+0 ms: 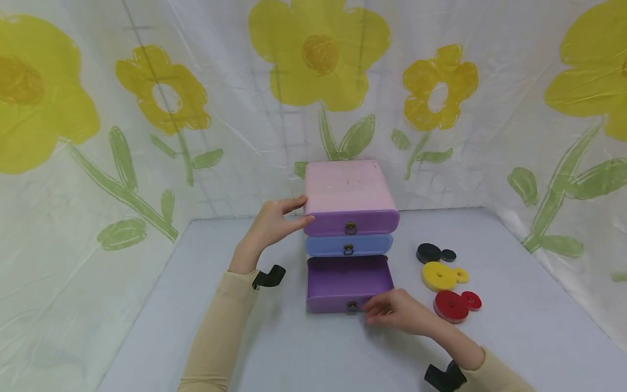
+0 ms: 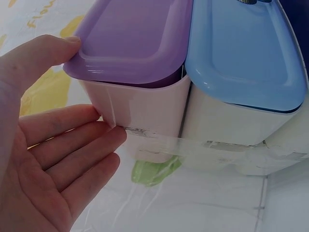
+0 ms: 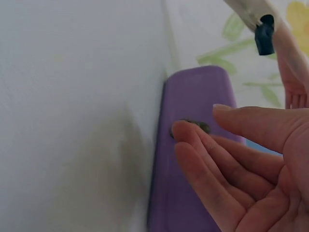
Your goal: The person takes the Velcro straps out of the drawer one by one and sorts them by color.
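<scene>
A small drawer cabinet (image 1: 348, 188) with a pink top stands at the back of the table. Its top drawer (image 2: 137, 38) has a purple front, and the middle drawer (image 1: 323, 246) a blue one; both are in. Pulled out at the bottom is a purple drawer (image 1: 320, 304), its inside showing. My left hand (image 1: 271, 223) touches the cabinet's upper left side with straight fingers, the thumb on the top drawer's front edge. Close in front of the bottom drawer's ring pull (image 1: 351, 306), my right hand (image 1: 399, 313) holds nothing, its fingers loosely bent.
Right of the cabinet lie flat round discs in pairs, one large and one small each: black discs (image 1: 429, 253), yellow discs (image 1: 438, 276) and red discs (image 1: 450, 307). Behind the white table (image 1: 161, 337) hangs a white sheet (image 1: 235, 136) painted with yellow flowers.
</scene>
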Available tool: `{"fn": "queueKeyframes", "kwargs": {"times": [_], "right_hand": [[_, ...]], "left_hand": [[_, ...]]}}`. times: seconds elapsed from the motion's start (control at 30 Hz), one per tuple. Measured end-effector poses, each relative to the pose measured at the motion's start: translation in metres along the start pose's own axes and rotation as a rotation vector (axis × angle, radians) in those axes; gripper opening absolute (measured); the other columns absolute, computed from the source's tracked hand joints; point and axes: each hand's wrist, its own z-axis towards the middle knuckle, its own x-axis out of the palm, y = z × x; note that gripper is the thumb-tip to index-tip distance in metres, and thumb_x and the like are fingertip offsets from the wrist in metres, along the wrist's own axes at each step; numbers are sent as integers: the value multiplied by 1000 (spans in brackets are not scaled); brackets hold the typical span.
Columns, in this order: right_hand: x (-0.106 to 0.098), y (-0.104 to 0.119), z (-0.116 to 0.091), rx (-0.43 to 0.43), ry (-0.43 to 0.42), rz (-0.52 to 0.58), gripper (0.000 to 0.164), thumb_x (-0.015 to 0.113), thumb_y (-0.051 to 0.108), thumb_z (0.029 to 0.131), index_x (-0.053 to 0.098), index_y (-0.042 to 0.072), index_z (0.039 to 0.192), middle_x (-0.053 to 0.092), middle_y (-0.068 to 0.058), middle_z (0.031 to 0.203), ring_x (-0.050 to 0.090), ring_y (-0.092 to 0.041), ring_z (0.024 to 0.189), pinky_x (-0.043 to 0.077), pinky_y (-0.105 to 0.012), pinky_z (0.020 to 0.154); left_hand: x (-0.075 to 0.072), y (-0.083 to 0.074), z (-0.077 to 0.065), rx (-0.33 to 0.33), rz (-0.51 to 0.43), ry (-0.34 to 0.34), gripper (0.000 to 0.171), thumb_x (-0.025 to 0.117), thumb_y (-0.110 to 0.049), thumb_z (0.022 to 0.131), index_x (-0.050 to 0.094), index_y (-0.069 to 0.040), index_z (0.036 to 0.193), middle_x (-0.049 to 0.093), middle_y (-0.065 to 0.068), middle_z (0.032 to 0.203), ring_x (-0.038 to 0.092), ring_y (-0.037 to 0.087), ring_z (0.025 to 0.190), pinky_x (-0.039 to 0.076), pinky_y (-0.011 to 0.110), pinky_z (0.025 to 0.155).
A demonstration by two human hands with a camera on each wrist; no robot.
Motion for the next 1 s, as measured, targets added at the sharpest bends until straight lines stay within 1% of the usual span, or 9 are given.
{"fn": "queueKeyframes", "kwargs": {"times": [0.17, 0.43, 0.63, 0.87, 1.0], "right_hand": [[7, 0, 4, 32, -9, -31, 33, 71, 24, 86, 68, 2, 110, 70, 5, 86, 61, -4, 74, 52, -16, 70], [19, -6, 10, 54, -13, 22, 33, 67, 21, 89, 65, 0, 113, 68, 3, 85, 61, -7, 73, 52, -17, 68], [26, -6, 12, 60, -59, 4, 32, 67, 21, 89, 65, -2, 111, 69, 3, 84, 61, -3, 71, 52, -18, 65], [29, -2, 17, 70, -136, -31, 20, 64, 15, 90, 67, 2, 106, 70, 2, 84, 62, -5, 70, 53, -18, 63], [30, -1, 19, 70, -176, -55, 16, 64, 13, 90, 68, 3, 102, 69, 2, 81, 60, -4, 67, 52, -17, 61]], "left_hand": [[0, 0, 0, -1, -4, -4, 61, 71, -45, 82, 57, -13, 132, 57, 0, 134, 57, 18, 121, 47, 35, 100], [0, 0, -1, -5, 6, -3, 62, 70, -48, 82, 56, -15, 133, 56, -2, 135, 56, 18, 121, 46, 36, 101], [0, 0, 0, -5, 17, -7, 62, 70, -48, 82, 56, -15, 133, 56, -2, 135, 57, 17, 121, 47, 36, 100], [1, 1, 0, -4, 12, -7, 62, 70, -48, 82, 56, -15, 133, 57, -2, 134, 57, 17, 120, 47, 35, 100], [1, 2, 0, -1, 9, -7, 62, 70, -48, 82, 56, -15, 133, 57, -2, 134, 57, 17, 121, 47, 35, 100]]}}
